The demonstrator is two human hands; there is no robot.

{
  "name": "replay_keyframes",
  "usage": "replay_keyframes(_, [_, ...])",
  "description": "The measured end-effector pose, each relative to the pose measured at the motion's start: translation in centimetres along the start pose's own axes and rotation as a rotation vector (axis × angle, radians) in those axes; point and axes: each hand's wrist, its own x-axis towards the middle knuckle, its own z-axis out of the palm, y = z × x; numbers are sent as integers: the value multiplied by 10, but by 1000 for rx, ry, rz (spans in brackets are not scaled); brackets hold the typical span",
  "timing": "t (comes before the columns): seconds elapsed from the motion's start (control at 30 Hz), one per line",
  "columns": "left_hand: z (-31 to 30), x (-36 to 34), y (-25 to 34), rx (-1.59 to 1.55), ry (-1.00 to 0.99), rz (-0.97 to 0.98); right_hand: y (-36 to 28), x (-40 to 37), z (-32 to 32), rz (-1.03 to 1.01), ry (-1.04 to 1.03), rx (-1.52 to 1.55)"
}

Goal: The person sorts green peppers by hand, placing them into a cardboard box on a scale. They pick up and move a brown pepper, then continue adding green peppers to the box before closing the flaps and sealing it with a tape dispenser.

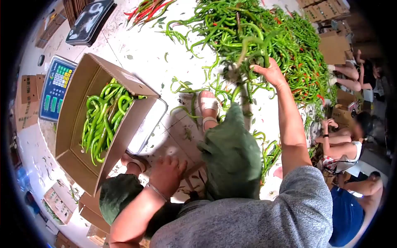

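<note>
My right hand (269, 72) is closed around a bunch of long green chili peppers (259, 50), held up at the near edge of a big pile of green chili peppers (285, 53) on the floor. Over my lap, near my left knee, my left hand (167, 175) hangs with loosely bent fingers and nothing in it. To its left, an open cardboard box (134, 84) stands tilted on a platform scale (159, 113). Inside the box lie many curved green chili peppers (103, 120).
The scale's blue display panel (57, 89) stands beyond the box. Red chili peppers (151, 10) lie at the top, near a black device (89, 22). Loose peppers and leaves litter the tiled floor. Other people (343, 149) sit along the right, with cardboard boxes (333, 47) behind.
</note>
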Motion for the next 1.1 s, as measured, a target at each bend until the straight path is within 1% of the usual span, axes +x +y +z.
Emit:
replay_keyframes(0.03, [-4,0,0,-31,-22,-6,-26,-13,-6,29,31,43])
replay_keyframes(0.07, [-9,-1,2,-42,24,14,-41,-25,-13,99,75,-26])
replay_keyframes(0.1, [-12,-1,2,-69,-35,-3,-49,-33,-20,68,12,18])
replay_keyframes(0.17, [-12,-3,1,-45,-10,32,-62,-48,-32,92,-56,-102])
replay_keyframes(0.23, [-15,-3,2,-16,-80,-5,-85,-67,-38,76,-9,-225])
replay_keyframes(0.27, [-4,-7,0,19,97,28,-99,-77,-40,69,-8,-201])
replay_keyframes(0.3, [-11,-8,0,-5,27,7,-110,-87,-42,62,-5,-176])
replay_keyframes(0.33, [-8,-10,-2,-16,59,11,-119,-94,-45,-35,12,-296])
replay_keyframes(0.37, [-6,-12,-5,-27,92,14,-94,-86,-54,-91,50,-410])
replay_keyframes(0.43, [-7,-15,-6,-29,68,-21,-116,-97,-58,-52,37,-455])
replay_keyframes(0.5, [-12,-22,-7,-84,39,-43,-147,-113,-61,91,55,-204])
replay_keyframes(0.53, [-13,-26,-8,-88,52,-35,-149,-113,-66,40,70,-167])
replay_keyframes(0.57, [-14,-30,-10,-91,70,-31,-164,-119,-69,64,68,-58])
replay_keyframes(0.63, [-19,-37,-8,-27,81,-22,-197,-129,-67,-19,137,-97])
replay_keyframes(0.67, [-22,-40,-6,5,89,-19,-208,-129,-70,-92,147,-140])
replay_keyframes(0.77, [-26,-47,-6,-41,77,-35,-255,-131,-70,-147,115,86])
replay_keyframes(0.8, [-25,-50,-9,-48,158,24,-271,-128,-65,-217,117,158])
replay_keyframes(0.83, [-20,-50,-12,-88,204,41,-287,-124,-60,-237,114,207])
replay_keyframes(0.9, [-21,-50,-9,-21,168,8,-329,-123,-40,-287,73,256])
replay_keyframes(0.97, [-24,-53,-4,-20,117,-16,-357,-111,-9,-454,87,343])
replay_keyframes(1.03, [-28,-60,-1,23,121,-21,-381,-97,27,-577,-12,464])
replay_keyframes(1.1, [-22,-59,-1,-5,97,-45,-409,-103,78,-564,-85,639])
